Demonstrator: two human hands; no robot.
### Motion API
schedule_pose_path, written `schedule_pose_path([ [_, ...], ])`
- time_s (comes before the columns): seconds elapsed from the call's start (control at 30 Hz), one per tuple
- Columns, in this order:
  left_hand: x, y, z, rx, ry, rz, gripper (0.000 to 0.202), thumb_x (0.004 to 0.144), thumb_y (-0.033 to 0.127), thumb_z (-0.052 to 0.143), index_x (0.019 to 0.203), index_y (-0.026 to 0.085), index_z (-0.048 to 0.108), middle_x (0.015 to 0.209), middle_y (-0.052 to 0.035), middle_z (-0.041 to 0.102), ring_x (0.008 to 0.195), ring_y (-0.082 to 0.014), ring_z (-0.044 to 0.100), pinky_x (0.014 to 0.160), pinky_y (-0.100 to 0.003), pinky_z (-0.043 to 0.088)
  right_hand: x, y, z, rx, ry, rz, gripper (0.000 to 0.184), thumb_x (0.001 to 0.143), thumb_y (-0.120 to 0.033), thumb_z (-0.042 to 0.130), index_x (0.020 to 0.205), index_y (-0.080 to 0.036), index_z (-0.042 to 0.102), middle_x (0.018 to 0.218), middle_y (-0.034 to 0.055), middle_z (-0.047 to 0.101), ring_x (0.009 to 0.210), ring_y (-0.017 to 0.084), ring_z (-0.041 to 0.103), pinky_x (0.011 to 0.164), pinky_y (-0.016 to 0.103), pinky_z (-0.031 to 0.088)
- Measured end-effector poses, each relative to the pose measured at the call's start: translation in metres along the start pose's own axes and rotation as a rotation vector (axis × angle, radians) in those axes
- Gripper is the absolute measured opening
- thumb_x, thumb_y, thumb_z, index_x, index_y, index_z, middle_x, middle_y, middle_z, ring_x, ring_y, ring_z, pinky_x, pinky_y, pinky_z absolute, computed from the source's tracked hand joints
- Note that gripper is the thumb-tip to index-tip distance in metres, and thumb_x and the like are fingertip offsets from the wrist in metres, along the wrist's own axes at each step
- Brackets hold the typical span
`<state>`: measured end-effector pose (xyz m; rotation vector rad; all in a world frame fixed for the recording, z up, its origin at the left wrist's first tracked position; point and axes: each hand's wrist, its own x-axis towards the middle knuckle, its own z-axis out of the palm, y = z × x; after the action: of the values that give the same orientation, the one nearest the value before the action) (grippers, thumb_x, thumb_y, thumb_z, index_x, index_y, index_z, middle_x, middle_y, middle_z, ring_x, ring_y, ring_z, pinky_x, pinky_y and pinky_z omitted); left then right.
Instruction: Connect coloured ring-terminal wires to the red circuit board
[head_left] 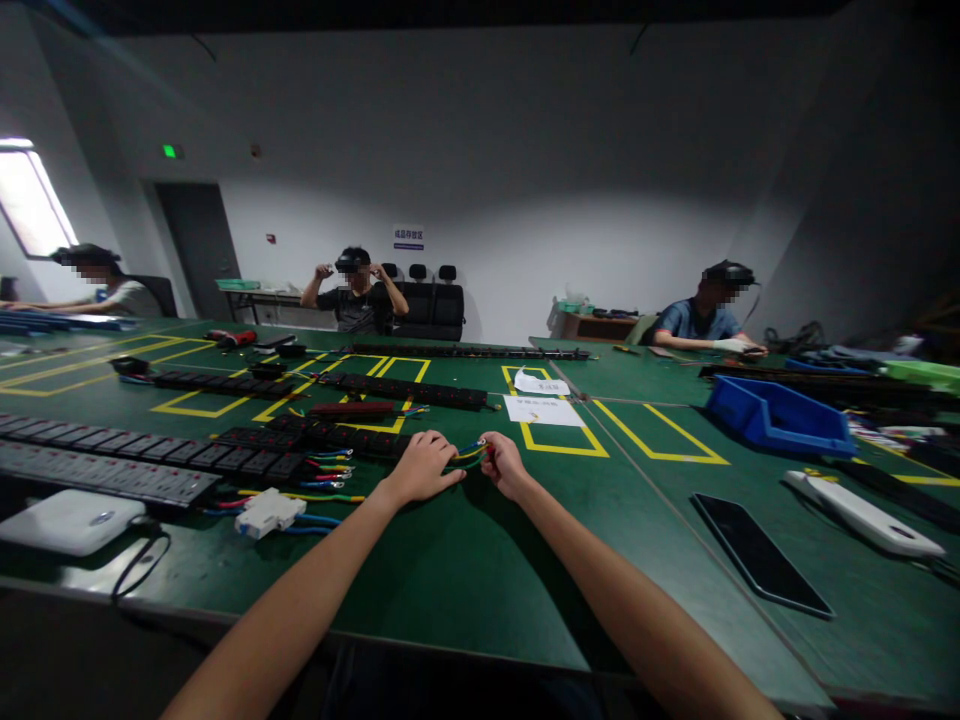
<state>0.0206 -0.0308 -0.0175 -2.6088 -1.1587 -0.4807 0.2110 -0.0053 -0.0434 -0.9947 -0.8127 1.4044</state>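
My left hand (426,466) lies palm down over the right end of a black power strip (341,437). Its fingers bend over the strip, and the thumb points right. Coloured wires (469,457), yellow-green and blue among them, run out from under that hand to my right hand (504,466). The right hand is closed in a pinch on the wire ends, where a shiny ring terminal and a bit of red show. Left of my hands, a longer black power strip (187,450) ends in several wires with ring terminals (341,468).
Nearby lie a white circuit breaker (270,513), a white box (71,520), paper labels (544,410) and more power strips (405,390). To the right are a blue bin (776,418), a phone (759,553) and a white device (862,513). Three people sit across the green table (465,590).
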Motion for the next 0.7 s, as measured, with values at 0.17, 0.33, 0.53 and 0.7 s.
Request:
schedule_pose_path([
  [0.17, 0.0, 0.0, -0.0001, 0.0, -0.008, 0.001, 0.038, 0.096, 0.053, 0.056, 0.108, 0.02, 0.069, 0.111, -0.0103, 0.07, 0.116, -0.0308, 0.053, 0.099, -0.046, 0.039, 0.0001, 0.0001, -0.0004, 0.001, -0.004, 0.0, 0.015, 0.065, -0.03, 0.059, 0.075, -0.021, 0.053, 0.041, -0.0093, 0.043, 0.032, 0.006, 0.034, 0.033, 0.016, 0.023],
  [0.33, 0.0007, 0.0003, 0.0002, -0.002, -0.015, -0.005, 0.037, 0.096, 0.053, 0.058, 0.108, 0.019, 0.069, 0.111, -0.01, 0.07, 0.117, -0.0309, 0.053, 0.1, -0.046, 0.039, 0.0016, 0.0014, -0.0014, 0.0, -0.004, 0.001, 0.015, 0.066, -0.031, 0.06, 0.076, -0.021, 0.053, 0.042, -0.0095, 0.043, 0.032, 0.006, 0.035, 0.033, 0.015, 0.023],
  [0.53, 0.0005, 0.0, 0.0007, -0.002, -0.011, -0.01, 0.035, 0.095, 0.052, 0.059, 0.106, 0.02, 0.069, 0.111, -0.0095, 0.07, 0.117, -0.0308, 0.054, 0.1, -0.046, 0.038, 0.0022, 0.0018, -0.0009, 0.0, 0.0, -0.001, 0.012, 0.068, -0.03, 0.058, 0.075, -0.021, 0.053, 0.042, -0.0093, 0.043, 0.031, 0.006, 0.034, 0.033, 0.016, 0.022],
  [0.7, 0.0004, -0.0003, 0.001, -0.002, -0.007, -0.004, 0.036, 0.095, 0.052, 0.059, 0.107, 0.02, 0.069, 0.11, -0.0095, 0.07, 0.117, -0.0307, 0.054, 0.1, -0.046, 0.039, 0.002, 0.0017, -0.0009, 0.001, -0.001, 0.002, 0.011, 0.07, -0.028, 0.058, 0.075, -0.021, 0.053, 0.042, -0.0091, 0.043, 0.031, 0.006, 0.034, 0.033, 0.016, 0.021],
])
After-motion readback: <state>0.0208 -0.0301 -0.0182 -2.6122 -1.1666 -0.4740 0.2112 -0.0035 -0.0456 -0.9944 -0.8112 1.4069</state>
